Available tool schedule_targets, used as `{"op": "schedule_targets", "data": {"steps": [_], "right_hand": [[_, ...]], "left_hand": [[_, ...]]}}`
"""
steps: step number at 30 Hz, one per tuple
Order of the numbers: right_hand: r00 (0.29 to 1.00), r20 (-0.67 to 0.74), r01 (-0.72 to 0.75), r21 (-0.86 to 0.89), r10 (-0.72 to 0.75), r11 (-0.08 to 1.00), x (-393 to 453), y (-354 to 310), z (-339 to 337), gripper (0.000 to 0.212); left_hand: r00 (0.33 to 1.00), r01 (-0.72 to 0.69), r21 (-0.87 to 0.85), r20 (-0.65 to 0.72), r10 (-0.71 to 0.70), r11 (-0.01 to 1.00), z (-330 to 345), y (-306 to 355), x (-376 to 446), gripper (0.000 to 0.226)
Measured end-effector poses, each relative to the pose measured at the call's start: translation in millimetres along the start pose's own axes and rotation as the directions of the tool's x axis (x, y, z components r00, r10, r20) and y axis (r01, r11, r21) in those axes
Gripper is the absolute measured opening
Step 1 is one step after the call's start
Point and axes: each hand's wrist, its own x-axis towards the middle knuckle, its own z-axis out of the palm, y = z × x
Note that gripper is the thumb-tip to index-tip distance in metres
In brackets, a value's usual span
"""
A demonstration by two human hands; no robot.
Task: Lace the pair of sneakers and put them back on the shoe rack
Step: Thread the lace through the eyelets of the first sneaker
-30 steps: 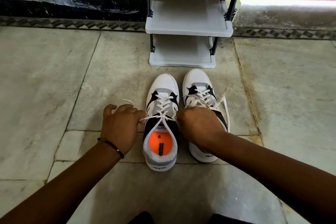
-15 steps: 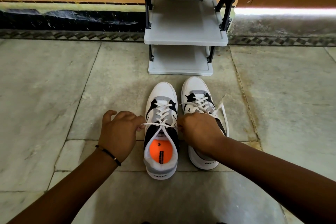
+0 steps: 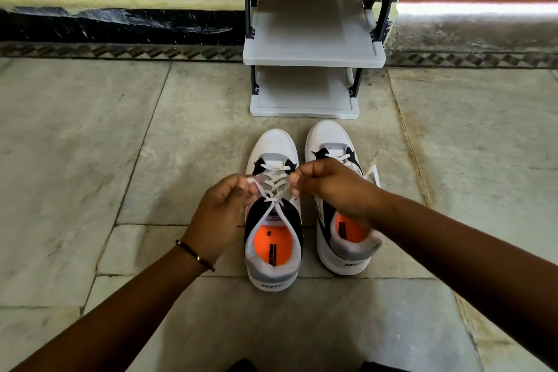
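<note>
Two white, grey and black sneakers with orange insoles stand side by side on the stone floor, toes toward the rack. Over the left sneaker (image 3: pixel 273 251), my left hand (image 3: pixel 220 214) pinches one end of its white lace (image 3: pixel 273 190). My right hand (image 3: pixel 329 184) pinches the other end, held just above the laced tongue, and it covers part of the right sneaker (image 3: pixel 327 139). The right sneaker's lace (image 3: pixel 373 174) hangs loose on its right side. The grey shoe rack (image 3: pixel 314 59) stands right behind the toes, its shelves bare.
A dark skirting wall (image 3: pixel 120 24) with a patterned tile border runs behind the rack. Stone floor slabs (image 3: pixel 75 160) spread to the left and right of the sneakers. A thin bracelet (image 3: pixel 196 255) circles my left wrist.
Both hands came inward and up from the sides of the left sneaker, bringing the lace ends together above its tongue. The right sneaker's orange insole is now uncovered.
</note>
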Motion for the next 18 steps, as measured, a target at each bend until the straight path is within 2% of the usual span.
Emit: {"op": "schedule_targets", "data": {"steps": [1,2,4,6,11,15,18], "right_hand": [[1.000,-0.026,-0.001,0.120,0.004,0.993,1.4,2.0,5.6,0.022],[0.999,-0.030,-0.006,0.236,0.013,0.972,2.0,2.8,12.1,0.021],[0.999,-0.015,-0.029,0.418,0.039,0.908,3.5,3.4,20.7,0.020],[0.998,-0.025,-0.037,0.465,0.055,0.884,6.1,3.2,23.5,0.018],[0.988,-0.118,-0.059,0.281,0.096,0.958,16.2,12.7,28.8,0.017],[0.988,-0.115,-0.069,0.281,0.105,0.957,19.2,11.3,30.7,0.022],[0.984,-0.129,-0.078,0.309,0.123,0.948,20.5,11.5,31.0,0.029]], "left_hand": [[0.993,0.112,-0.228,-0.013,-0.118,0.967,5.1,5.6,3.9,0.032],[0.983,0.168,-0.385,-0.003,-0.183,0.908,7.9,10.4,7.1,0.032],[0.980,0.180,-0.454,0.010,-0.197,0.873,10.9,17.6,9.6,0.029],[0.988,0.145,-0.385,0.016,-0.150,0.911,13.9,18.5,7.7,0.026],[0.998,0.011,-0.209,0.067,0.003,0.978,16.6,1.2,4.2,0.021],[0.997,-0.075,-0.079,0.026,0.078,0.994,12.2,-2.4,4.8,0.025],[0.993,-0.111,-0.070,0.021,0.113,0.991,12.0,-1.0,4.9,0.023]]}}
